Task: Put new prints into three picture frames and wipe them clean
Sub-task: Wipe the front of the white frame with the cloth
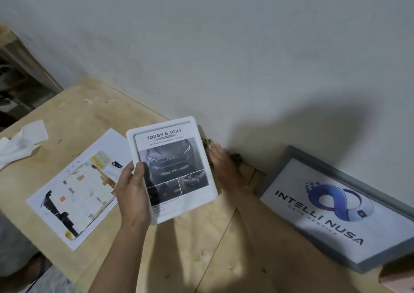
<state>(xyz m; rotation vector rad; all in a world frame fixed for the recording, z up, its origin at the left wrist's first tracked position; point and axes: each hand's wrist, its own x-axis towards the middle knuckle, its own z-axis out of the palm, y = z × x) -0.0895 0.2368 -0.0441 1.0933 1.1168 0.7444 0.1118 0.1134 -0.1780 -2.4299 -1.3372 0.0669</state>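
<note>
Hands are working above a pale wooden counter (89,118) that is butting against a grey-white wall (224,46). The left hand (132,192) is holding a white picture frame (172,169) up off the counter, near the middle of its back edge; its grip is clenching the frame's left border, thumb lying over the front and fingers going behind. Inside the frame is sitting a print (173,167) headed "TOUGH & AGILE", showing a dark car front with smaller pictures beneath. The right hand (221,165) is reaching behind the frame's right edge; its fingers are stretching flat toward the wall, and whether they are touching the frame's back I cannot tell, though the grip is looking released rather than closed.

Lying flat on the counter to the left of the held frame is a loose sheet of paper (78,187) printed with a blurred, colourful picture. Farther left, at the counter's left edge, a crumpled white tissue (22,140) is lying. On the right side, a grey frame (345,205) reading "INTELLI NUSA" with a blue loop logo is leaning with its top edge against the wall and its bottom edge resting on the counter.
</note>
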